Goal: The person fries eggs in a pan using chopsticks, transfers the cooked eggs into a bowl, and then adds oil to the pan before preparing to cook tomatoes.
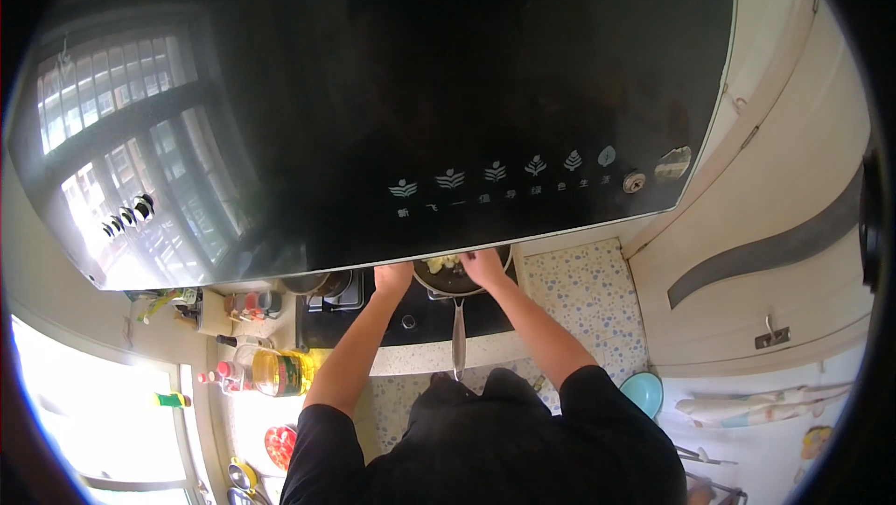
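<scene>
A frying pan (448,286) stands on the right burner of a black gas hob (434,328). Its metal handle (459,344) points back towards me. Pale yellow pieces of food (441,263), possibly egg, lie in the pan. Over the pan's right side is my right hand (484,268), fingers bent; the hood's edge cuts off the view of the fingertips, so whatever they hold is hidden. My left hand (393,278) is at the pan's left, its fingers curled and partly covered by the hood. I cannot tell whether it grips anything.
A dark range hood (490,85) fills the upper view, low above my hands. On the left are another pan (308,284), a knife block (212,314), seasoning jars (255,305), a large oil bottle (280,373) and a dish of red cut food (281,446). A turquoise basin (642,395) sits at right.
</scene>
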`<state>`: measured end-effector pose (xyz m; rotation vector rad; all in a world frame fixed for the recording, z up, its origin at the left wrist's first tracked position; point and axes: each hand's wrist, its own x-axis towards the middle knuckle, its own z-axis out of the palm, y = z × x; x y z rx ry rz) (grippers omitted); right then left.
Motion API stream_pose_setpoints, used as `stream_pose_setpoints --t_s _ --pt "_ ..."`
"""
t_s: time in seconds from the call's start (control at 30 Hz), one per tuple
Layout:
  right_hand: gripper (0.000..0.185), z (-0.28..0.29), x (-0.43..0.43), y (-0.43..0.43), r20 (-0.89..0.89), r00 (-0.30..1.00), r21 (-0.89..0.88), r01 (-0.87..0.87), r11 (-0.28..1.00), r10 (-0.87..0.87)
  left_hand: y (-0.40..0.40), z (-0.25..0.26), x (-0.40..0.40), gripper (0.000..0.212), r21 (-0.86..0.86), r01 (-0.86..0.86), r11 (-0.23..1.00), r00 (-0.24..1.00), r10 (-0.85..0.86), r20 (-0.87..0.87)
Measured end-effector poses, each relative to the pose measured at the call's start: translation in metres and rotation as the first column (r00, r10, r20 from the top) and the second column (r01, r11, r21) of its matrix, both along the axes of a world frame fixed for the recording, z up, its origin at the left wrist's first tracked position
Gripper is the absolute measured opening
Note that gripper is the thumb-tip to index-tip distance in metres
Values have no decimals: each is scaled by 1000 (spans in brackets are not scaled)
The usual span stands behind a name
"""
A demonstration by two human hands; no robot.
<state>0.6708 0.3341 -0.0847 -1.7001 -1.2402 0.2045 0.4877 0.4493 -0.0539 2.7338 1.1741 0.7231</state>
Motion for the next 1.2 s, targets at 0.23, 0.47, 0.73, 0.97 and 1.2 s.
stream_pose_setpoints --t_s 0.23,0.47,0.73,0.97,1.2 --pt "17 5 -4 -37 3 993 212 -118 970 120 -6 12 -5 14 4 28 1000 987 -29 156" --pt "23 -22 67 -12 -184 927 -183 295 938 -328 3 -8 -6 15 43 5 999 998 -8 70" --pt "33 -31 52 32 48 985 -191 172 966 -165 -5 10 -1 16 -35 29 999 993 -25 116" --pt "17 10 0 -5 -128 973 -73 -200 977 190 0 7 -20 17 27 26 999 997 -28 70" --pt "23 17 34 -49 -175 975 -9 -143 990 139 6 -4 -2 17 51 36 998 992 -42 120"
